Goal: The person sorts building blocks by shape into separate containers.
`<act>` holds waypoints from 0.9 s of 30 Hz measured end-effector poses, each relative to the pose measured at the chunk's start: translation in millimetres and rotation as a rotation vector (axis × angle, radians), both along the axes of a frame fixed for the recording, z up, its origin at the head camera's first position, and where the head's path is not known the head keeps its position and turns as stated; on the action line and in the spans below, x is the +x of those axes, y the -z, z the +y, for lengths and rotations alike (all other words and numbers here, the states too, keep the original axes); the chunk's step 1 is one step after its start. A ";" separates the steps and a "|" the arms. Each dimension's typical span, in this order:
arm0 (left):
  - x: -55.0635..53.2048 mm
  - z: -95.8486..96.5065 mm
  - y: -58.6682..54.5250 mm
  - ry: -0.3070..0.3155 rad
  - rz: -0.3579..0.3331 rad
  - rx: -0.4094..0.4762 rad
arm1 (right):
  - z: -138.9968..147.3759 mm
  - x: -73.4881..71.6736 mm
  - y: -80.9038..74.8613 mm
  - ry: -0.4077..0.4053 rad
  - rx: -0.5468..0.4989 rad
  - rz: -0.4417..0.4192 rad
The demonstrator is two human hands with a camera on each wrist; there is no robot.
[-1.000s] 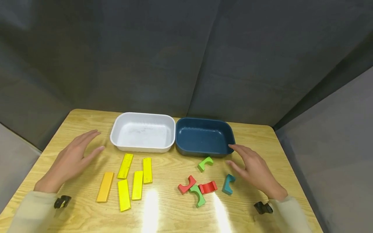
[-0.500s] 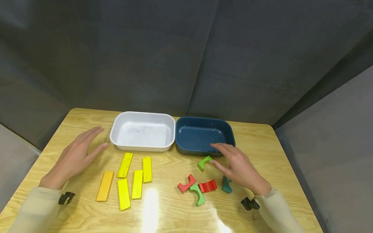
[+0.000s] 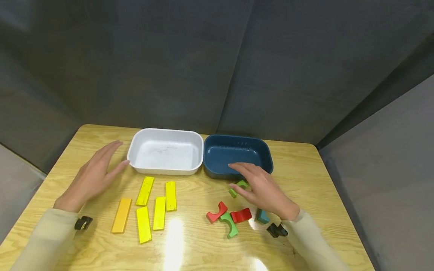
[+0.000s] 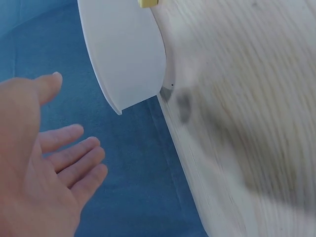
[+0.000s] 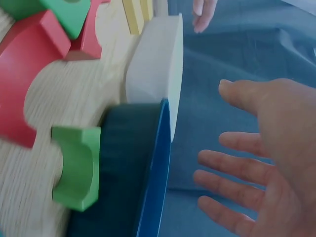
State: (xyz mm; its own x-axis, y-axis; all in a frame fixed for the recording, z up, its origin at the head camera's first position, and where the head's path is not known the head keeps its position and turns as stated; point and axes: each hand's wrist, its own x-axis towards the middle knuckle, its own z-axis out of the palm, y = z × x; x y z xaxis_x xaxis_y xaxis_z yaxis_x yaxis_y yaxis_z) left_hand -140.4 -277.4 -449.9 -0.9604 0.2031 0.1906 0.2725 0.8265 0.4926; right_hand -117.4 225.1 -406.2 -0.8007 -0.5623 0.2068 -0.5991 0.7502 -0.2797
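"Where is the light-green arch lying?"
"It's lying just beside the navy tray; the right hand is hovering near, wide, holding nothing."
"And the left hand?"
"It's hovering by the white tray, also wide."

Trays abreast, blocks in front

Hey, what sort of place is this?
Probably a screened-off tabletop workspace: a dark drape hangs behind a wood-grained table, where a white tray and a blue tray sit side by side.
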 end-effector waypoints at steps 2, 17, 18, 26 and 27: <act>-2.7 0.9 -0.7 -0.004 -0.006 0.001 | -5.6 -0.6 0.9 -0.016 0.001 -0.007; -23.1 14.8 -5.1 -0.005 -0.069 0.006 | -36.5 -2.7 2.6 -0.108 0.003 -0.017; -24.6 15.7 -5.1 -0.007 -0.072 0.007 | -38.6 -2.9 2.6 -0.115 0.000 -0.019; -33.1 21.0 -2.7 -0.002 -0.072 0.017 | -57.2 -4.5 2.9 -0.173 -0.006 -0.050; -33.8 21.5 -2.2 -0.002 -0.071 0.020 | -59.9 -4.8 3.4 -0.183 -0.006 -0.058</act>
